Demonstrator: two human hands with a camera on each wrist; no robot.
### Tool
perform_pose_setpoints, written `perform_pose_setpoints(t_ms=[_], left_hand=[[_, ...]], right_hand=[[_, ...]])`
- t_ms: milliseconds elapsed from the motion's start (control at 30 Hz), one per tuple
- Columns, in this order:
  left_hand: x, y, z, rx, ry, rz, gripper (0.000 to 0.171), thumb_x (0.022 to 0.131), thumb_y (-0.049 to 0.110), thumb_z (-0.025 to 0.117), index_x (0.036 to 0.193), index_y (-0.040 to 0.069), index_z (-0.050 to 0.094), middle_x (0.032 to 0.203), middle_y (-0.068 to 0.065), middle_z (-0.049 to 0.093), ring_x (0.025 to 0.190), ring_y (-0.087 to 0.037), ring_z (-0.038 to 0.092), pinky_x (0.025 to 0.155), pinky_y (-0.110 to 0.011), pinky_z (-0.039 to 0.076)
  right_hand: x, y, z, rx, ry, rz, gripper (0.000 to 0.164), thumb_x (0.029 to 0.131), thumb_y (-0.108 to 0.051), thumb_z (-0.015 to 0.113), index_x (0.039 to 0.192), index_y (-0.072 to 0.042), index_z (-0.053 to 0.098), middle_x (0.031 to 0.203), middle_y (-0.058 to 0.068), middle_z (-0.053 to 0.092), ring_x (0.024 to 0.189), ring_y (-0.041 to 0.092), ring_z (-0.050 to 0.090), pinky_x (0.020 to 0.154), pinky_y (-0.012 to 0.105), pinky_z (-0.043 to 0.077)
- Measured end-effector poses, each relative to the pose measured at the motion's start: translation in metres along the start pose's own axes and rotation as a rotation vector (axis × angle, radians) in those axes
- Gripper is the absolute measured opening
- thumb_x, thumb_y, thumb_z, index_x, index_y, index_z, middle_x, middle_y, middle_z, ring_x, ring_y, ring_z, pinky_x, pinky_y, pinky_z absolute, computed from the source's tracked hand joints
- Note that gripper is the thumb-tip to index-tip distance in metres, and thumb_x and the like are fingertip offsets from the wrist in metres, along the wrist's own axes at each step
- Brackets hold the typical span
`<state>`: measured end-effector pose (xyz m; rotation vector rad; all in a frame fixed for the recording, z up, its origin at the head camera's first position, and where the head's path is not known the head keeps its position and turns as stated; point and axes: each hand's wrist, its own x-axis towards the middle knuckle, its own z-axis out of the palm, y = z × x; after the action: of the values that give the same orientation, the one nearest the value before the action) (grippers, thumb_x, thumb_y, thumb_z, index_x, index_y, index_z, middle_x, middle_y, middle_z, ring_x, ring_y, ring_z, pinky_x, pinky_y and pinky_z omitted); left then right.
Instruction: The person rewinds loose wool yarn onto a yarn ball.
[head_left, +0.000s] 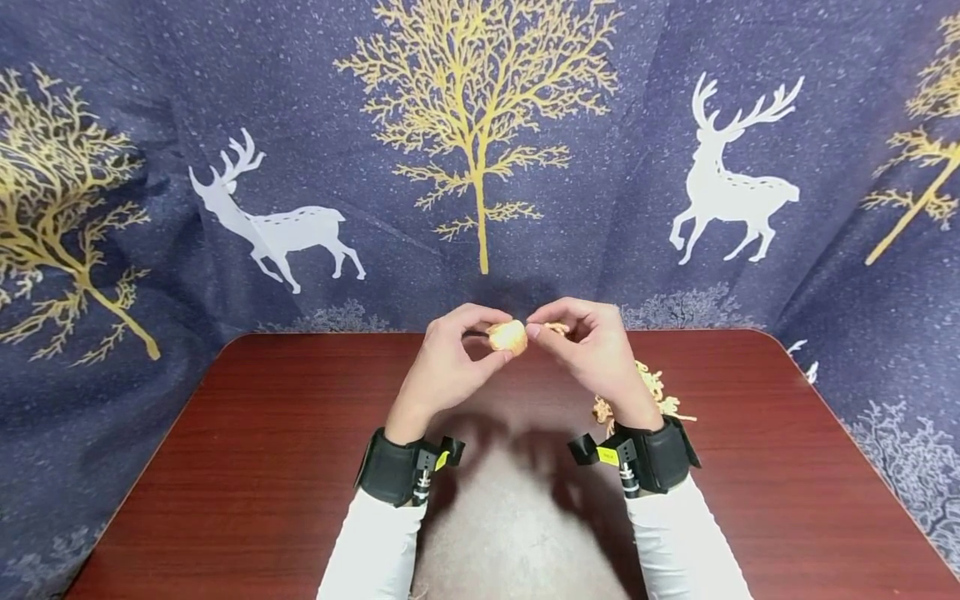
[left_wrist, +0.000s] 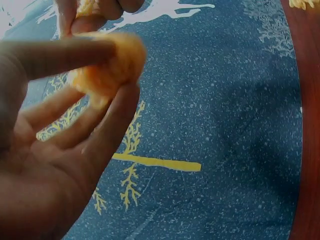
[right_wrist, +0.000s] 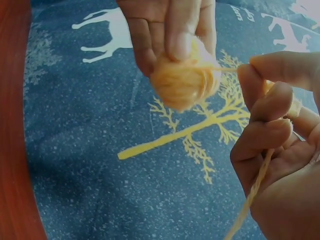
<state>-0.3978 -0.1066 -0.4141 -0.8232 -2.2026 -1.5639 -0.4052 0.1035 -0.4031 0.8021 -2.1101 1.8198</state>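
A small ball of yellow yarn (head_left: 508,337) is pinched between the thumb and fingers of my left hand (head_left: 452,358), above the far part of the table. Close by on its right, my right hand (head_left: 592,343) pinches the yarn strand (right_wrist: 229,69) between thumb and index finger. The strand runs taut from the ball to those fingertips in the right wrist view. More of it passes through the curled fingers of that hand and hangs below the palm. In the left wrist view the ball (left_wrist: 116,67) looks blurred, with fingers on both sides of it.
A loose heap of yellow yarn (head_left: 654,385) lies on the reddish-brown table (head_left: 292,433), partly hidden behind the right wrist. Behind the table hangs a dark blue cloth (head_left: 525,287) printed with deer and trees. Both wrists wear black straps (head_left: 392,467) with small devices.
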Motion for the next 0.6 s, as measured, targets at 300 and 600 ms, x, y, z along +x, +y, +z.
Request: perform_pose_setpoints(t_ms=[300,600], left_hand=[[-0.002,0.007,-0.004,-0.336,-0.269,0.004,0.036,0.083,-0.009,0.077,0.118,-0.002,0.067,0.108,-0.011,0.071,0.098,-0.023,0.07,0.087,-0.04,0.061],[-0.001,0.013,-0.003,-0.589,-0.159,0.045,0.041,0.08,-0.017,0.074,0.119,-0.017,0.06,0.109,-0.023,0.069,0.097,-0.021,0.07,0.086,-0.04,0.061]], right_hand=[[0.001,0.0,-0.006,0.105,0.034,-0.015,0.007,0.09,0.003,0.073,0.096,0.006,0.072,0.054,0.003,0.051,0.043,0.011,0.042,0.038,0.025,0.033],[0.002,0.005,-0.001,0.12,0.0,0.034,0.009,0.091,0.004,0.07,0.099,0.008,0.071,0.056,0.003,0.053,0.046,0.011,0.044,0.039,0.021,0.036]])
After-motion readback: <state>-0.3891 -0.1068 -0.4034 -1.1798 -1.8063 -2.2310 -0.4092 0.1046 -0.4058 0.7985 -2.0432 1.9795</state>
